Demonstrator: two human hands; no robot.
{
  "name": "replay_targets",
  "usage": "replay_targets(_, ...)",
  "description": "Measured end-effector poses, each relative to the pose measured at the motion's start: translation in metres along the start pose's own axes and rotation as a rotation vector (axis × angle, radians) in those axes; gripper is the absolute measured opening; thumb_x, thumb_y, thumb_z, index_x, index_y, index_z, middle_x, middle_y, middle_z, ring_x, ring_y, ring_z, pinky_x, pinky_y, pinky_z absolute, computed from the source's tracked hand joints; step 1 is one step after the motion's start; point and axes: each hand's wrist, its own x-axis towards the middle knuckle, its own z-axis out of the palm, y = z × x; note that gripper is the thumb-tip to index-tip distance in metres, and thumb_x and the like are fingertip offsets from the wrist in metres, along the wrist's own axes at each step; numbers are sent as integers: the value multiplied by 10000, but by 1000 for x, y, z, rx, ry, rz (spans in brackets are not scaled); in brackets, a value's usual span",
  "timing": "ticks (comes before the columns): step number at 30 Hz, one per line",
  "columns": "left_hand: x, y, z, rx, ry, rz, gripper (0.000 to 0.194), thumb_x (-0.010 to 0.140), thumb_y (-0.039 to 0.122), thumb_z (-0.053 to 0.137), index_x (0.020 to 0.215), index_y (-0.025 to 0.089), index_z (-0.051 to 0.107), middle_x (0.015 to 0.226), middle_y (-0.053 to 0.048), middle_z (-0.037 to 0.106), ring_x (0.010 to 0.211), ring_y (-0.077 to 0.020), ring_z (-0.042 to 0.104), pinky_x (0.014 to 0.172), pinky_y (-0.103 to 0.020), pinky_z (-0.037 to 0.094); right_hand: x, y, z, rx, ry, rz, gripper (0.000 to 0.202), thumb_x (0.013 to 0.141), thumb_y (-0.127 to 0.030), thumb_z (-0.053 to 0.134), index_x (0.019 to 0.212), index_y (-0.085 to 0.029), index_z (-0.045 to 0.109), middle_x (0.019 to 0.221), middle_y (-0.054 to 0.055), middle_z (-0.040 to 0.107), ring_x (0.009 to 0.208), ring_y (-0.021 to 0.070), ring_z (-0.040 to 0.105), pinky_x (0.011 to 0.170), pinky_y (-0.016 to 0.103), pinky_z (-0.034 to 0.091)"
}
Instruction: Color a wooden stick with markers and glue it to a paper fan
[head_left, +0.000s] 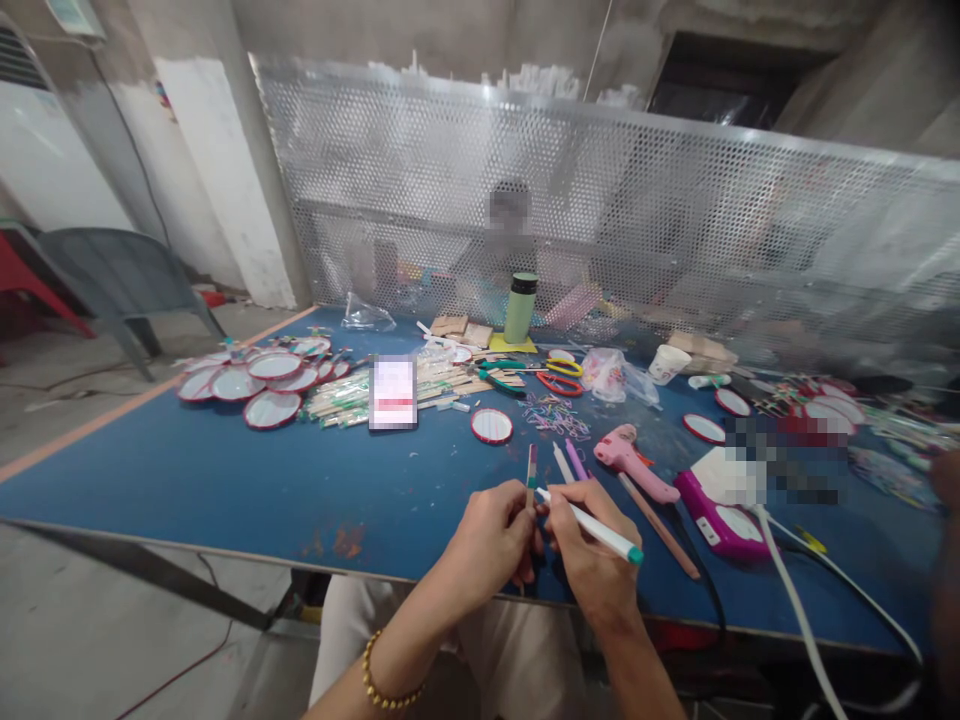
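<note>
My left hand (491, 535) is closed around a thin wooden stick (532, 468) whose upper end has purple and green colouring. In my right hand (596, 550) is a white marker (609, 530) with a green end, its tip touching or very near the coloured part of the stick. Just beyond the hands lie a white pen (562, 464) and a purple pen (575, 459). A round white disc (492, 426) with a red rim rests farther off. To the right is a pink hot glue gun (634, 462).
Red-rimmed discs (272, 409) are piled at left beside bundled sticks (337, 400) and a phone (393, 395). Pliers (559, 383), paper clips (555, 417), a green bottle (520, 308) and a paper cup (670, 364) stand or lie behind. A purple box (720, 515) and white cable (795, 600) occupy the right.
</note>
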Motion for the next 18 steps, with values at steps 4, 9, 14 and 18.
replay_targets(4,0,0,0,0,4,-3,165,859,266,455,708,207,486,503,55,523,349,-97,509,357,-174,397,-1,1,0,7,-8,9,214,902,-275,571,723,-200,664,552,-23,654,434,120,589,453,221,480)
replay_targets(9,-1,0,1,-18,0,-4,175,866,284,460,711,208,489,504,51,527,350,-100,508,360,-182,406,-2,1,-2,2,-3,20,213,904,-278,577,728,-201,668,555,-21,657,428,120,580,441,222,470)
replay_targets(14,-1,1,1,-4,-4,-1,175,874,279,453,718,209,490,487,56,517,350,-101,508,363,-178,393,0,0,-2,3,-6,0,202,895,-260,579,727,-199,673,538,-32,648,401,109,562,416,210,450)
replay_targets(18,-1,0,0,4,-3,13,165,870,252,438,717,211,482,490,58,516,352,-100,510,357,-174,387,1,-2,-1,9,-4,-20,214,891,-252,575,701,-200,658,523,-38,636,390,102,555,406,200,442)
